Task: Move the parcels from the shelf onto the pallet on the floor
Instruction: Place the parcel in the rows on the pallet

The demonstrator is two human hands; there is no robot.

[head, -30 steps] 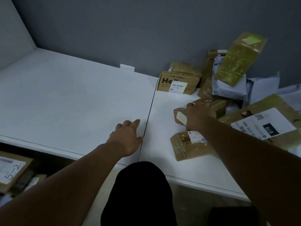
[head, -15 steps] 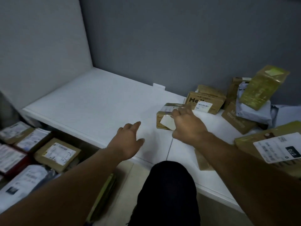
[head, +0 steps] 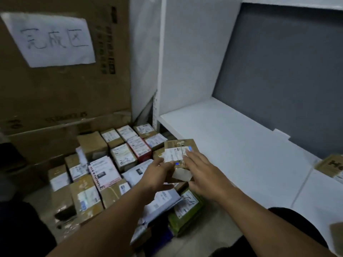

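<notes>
Gripping a small brown parcel (head: 179, 145) from both sides, the person holds it in the air just off the front-left corner of the white shelf (head: 232, 145). The left hand (head: 158, 174) curls round the parcel's left edge, thumb pressed on the white label. The right hand (head: 203, 173) lays its fingers across the top and closes on the near right side, where a loose paper flap hangs down.

Directly beneath the hands lies the pile of parcels (head: 115, 164) on the floor - brown cartons in rough rows, each with a label facing up, plus white mailer bags and a green packet (head: 187, 214) nearest the person. Whatever the pile rests on is hidden by it.

On the shelf, well apart to the right, a printed carton (head: 331, 166) sits at the frame's edge. Behind the pile stands a large cardboard box (head: 65, 93) bearing a handwritten paper sign (head: 52, 39) - its lettering is blurred.
</notes>
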